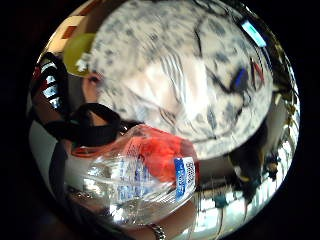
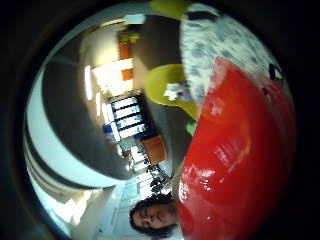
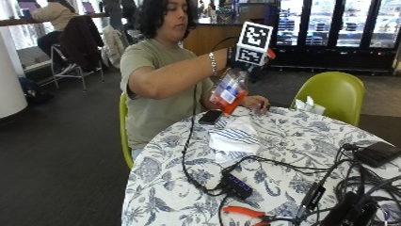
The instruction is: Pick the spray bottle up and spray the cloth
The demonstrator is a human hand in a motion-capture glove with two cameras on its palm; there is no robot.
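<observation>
Grip [image 3: 241,59] clenched round spray bottle [image 3: 228,90] (raised, tilted) | cloth [image 3: 233,135] below, near table [image 3: 188,197] edge

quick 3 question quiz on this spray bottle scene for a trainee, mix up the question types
1. True or false: the spray bottle stands on the table.
2. Which hand holds the bottle? A) gloved right hand B) bare left hand C) neither
3. Fill in: the striped white cloth lies on the table, ___ the raised bottle.

Key:
1. False; it is held up in the air.
2. A
3. below
</observation>
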